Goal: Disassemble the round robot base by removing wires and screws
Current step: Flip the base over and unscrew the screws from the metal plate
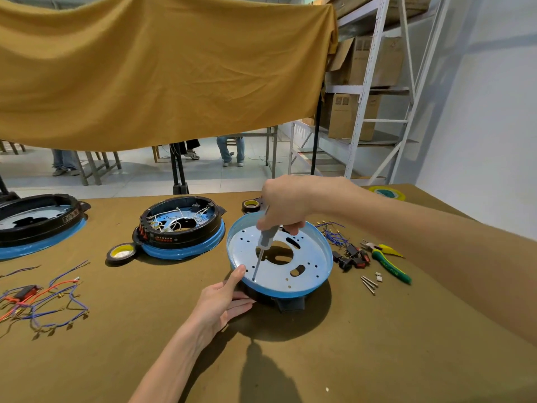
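Right hand (pixel 286 203) clenched around grey screwdriver (pixel 266 239), tip down on the perforated metal plate near the left rim of the round robot base (pixel 315 258). Left hand (pixel 222 301) grasping that base's near-left edge, thumb up on the blue rim, fingers underneath. Base tilted, front centre of the desk (pixel 363 359). Just right: blue wires (pixel 334 234), black switches (pixel 350 257), loose screws (pixel 369 284), green-handled pliers (pixel 388 261). Behind left: second base (pixel 180 228) full of white wires, beside tape roll (pixel 120 253).
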The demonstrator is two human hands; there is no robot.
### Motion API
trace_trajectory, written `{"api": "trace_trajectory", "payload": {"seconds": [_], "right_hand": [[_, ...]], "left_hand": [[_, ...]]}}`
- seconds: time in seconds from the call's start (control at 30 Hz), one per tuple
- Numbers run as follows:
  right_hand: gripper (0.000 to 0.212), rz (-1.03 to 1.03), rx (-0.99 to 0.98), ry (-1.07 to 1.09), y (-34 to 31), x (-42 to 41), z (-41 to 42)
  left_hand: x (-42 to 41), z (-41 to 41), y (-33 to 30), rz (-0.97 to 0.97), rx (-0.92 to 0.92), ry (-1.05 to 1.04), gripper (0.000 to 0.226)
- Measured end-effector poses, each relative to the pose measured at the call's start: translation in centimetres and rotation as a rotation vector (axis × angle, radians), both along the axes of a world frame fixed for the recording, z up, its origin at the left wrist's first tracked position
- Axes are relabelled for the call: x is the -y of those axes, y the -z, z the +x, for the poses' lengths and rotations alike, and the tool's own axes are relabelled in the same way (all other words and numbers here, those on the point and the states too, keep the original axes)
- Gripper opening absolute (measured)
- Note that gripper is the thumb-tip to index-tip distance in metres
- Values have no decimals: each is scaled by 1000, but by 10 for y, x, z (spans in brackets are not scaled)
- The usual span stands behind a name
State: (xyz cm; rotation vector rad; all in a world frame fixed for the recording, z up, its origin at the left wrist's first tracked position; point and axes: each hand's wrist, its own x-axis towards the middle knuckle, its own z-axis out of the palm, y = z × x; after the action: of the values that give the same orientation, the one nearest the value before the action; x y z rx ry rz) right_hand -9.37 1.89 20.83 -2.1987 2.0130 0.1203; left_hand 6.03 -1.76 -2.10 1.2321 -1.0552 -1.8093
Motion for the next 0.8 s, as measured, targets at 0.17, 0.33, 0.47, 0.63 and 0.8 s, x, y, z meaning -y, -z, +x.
{"api": "trace_trajectory", "payload": {"seconds": [0.17, 0.33, 0.47, 0.63, 0.8], "right_hand": [[28, -45, -142, -127, 7, -12, 6], [38, -256, -330, -206, 20, -10, 16], [24, -213, -91, -274, 13, -9, 25], [49, -257, -206, -255, 15, -6, 33], [35, -217, -213, -207, 9, -1, 35]], "left_hand": [[0, -2, -2, 15, 8, -10, 108], [0, -2, -2, 32, 2, -21, 104], [2, -2, 0, 44, 10, -13, 106], [2, -2, 3, 26, 19, -2, 90], [5, -2, 7, 32, 16, -3, 87]]}}
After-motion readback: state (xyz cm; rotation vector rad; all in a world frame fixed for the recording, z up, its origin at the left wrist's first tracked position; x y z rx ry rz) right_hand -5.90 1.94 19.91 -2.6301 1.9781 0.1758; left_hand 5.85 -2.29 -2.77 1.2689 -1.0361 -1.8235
